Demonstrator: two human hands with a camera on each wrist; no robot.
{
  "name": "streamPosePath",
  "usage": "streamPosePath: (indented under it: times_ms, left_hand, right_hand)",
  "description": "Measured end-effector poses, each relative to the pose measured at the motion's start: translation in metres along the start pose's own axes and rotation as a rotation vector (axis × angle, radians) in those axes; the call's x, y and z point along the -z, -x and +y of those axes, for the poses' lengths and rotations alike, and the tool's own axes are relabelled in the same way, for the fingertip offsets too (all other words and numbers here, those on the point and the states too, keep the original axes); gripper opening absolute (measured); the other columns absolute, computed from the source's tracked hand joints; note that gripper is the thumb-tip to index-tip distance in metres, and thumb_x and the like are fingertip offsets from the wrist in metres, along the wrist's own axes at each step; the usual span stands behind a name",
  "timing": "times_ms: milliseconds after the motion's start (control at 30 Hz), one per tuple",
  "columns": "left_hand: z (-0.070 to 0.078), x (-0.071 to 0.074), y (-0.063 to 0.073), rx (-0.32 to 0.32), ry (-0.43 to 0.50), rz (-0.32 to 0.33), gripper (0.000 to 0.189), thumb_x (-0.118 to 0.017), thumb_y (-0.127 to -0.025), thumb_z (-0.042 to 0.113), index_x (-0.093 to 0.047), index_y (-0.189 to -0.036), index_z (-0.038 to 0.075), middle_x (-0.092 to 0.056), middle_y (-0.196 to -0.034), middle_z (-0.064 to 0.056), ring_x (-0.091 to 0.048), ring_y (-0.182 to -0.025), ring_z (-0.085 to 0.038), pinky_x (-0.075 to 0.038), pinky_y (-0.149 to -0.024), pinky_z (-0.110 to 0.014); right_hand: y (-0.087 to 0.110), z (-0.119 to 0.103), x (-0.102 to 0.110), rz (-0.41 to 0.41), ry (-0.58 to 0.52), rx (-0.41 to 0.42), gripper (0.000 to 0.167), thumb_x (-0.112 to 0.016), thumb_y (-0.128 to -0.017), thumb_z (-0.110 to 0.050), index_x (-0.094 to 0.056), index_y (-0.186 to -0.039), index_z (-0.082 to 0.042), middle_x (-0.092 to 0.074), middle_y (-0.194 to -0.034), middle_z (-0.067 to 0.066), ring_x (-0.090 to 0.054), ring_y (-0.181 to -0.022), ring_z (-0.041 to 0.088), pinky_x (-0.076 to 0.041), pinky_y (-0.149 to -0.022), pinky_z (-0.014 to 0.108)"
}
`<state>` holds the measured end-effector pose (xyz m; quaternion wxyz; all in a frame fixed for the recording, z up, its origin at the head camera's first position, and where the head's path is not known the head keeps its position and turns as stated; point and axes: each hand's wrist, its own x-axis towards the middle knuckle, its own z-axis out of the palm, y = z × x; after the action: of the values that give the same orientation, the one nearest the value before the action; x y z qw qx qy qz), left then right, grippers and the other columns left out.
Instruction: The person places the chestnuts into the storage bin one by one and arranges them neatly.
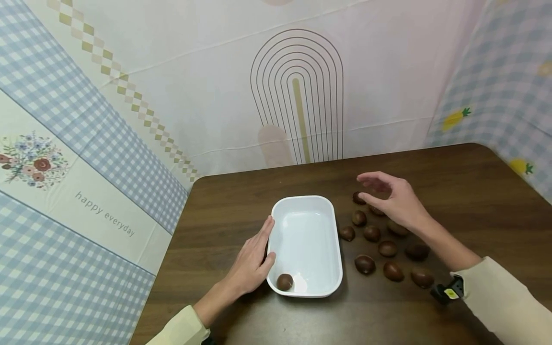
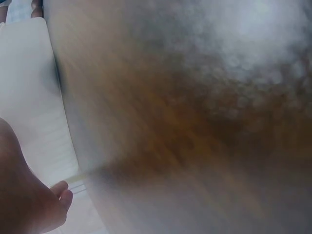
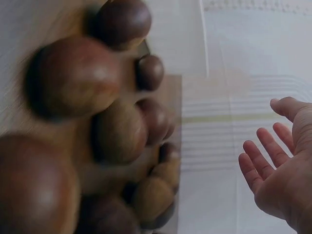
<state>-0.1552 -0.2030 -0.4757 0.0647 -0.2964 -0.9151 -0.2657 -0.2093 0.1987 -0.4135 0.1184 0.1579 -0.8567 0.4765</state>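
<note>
A white rectangular dish [image 1: 307, 249] lies on the wooden table with one brown chestnut [image 1: 284, 282] in its near left corner. My left hand [image 1: 252, 261] rests along the dish's left side, its straight fingers at the rim. To the right of the dish, several loose chestnuts [image 1: 387, 248] are spread over the table. Above the far end of that group is my right hand [image 1: 394, 199], fingers apart and loosely bent, nothing between them. In the right wrist view the same right hand [image 3: 282, 165] shows spread fingers, with chestnuts [image 3: 78, 75] large beside it.
The dark wooden table [image 1: 233, 196] ends at a patterned cloth backdrop [image 1: 207, 96] behind and at the left. A watch-like black band [image 1: 448, 290] sits on my right wrist, close to the nearest chestnuts.
</note>
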Motion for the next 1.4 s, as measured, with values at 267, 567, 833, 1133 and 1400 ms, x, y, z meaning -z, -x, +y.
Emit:
streamPosePath:
  times_ms: [267,567,833,1133,1400]
  left_hand:
    - [-0.001,0.001,0.001,-0.009,0.0,-0.001,0.076,-0.052,-0.101,0.018,-0.023,-0.17,0.007,-0.022,-0.176,-0.008,-0.033,-0.157,-0.021,-0.037,-0.117,-0.06]
    - [-0.001,0.002,0.002,-0.006,0.003,-0.003,0.075,-0.051,-0.101,0.019,-0.023,-0.17,0.007,-0.021,-0.176,-0.007,-0.033,-0.156,-0.021,-0.037,-0.117,-0.059]
    - [-0.001,0.002,0.002,-0.002,0.005,-0.008,0.076,-0.052,-0.101,0.018,-0.023,-0.17,0.007,-0.02,-0.177,-0.005,-0.033,-0.156,-0.021,-0.037,-0.117,-0.06]
    - [-0.002,0.001,0.001,-0.005,-0.002,-0.005,0.076,-0.051,-0.101,0.018,-0.023,-0.17,0.007,-0.02,-0.177,-0.005,-0.032,-0.157,-0.019,-0.037,-0.117,-0.058]
    - [-0.002,0.001,0.002,-0.001,-0.002,-0.007,0.075,-0.051,-0.101,0.018,-0.023,-0.17,0.007,-0.02,-0.177,-0.005,-0.033,-0.157,-0.02,-0.037,-0.117,-0.058]
  right_hand:
    - [0.021,0.023,0.015,0.03,0.048,-0.008,0.04,-0.077,-0.099,-0.017,-0.069,-0.138,-0.013,-0.072,-0.13,0.009,-0.067,-0.107,0.01,-0.05,-0.088,0.018]
    - [0.043,0.047,0.024,0.028,0.043,0.016,0.04,-0.076,-0.098,-0.009,-0.069,-0.137,-0.008,-0.071,-0.126,0.017,-0.067,-0.098,0.0,-0.051,-0.082,0.011]
    - [0.06,0.063,0.028,-0.018,0.06,-0.032,0.036,-0.076,-0.098,-0.008,-0.07,-0.134,-0.007,-0.072,-0.124,0.017,-0.066,-0.096,-0.001,-0.051,-0.079,0.012]
    - [0.07,0.075,0.031,-0.055,0.057,-0.072,0.036,-0.077,-0.098,-0.009,-0.07,-0.133,-0.003,-0.073,-0.123,0.018,-0.067,-0.096,-0.001,-0.052,-0.078,0.013]
    - [0.074,0.081,0.034,-0.083,0.061,-0.079,0.038,-0.077,-0.097,-0.008,-0.069,-0.134,-0.002,-0.072,-0.123,0.019,-0.066,-0.098,-0.003,-0.051,-0.079,0.011]
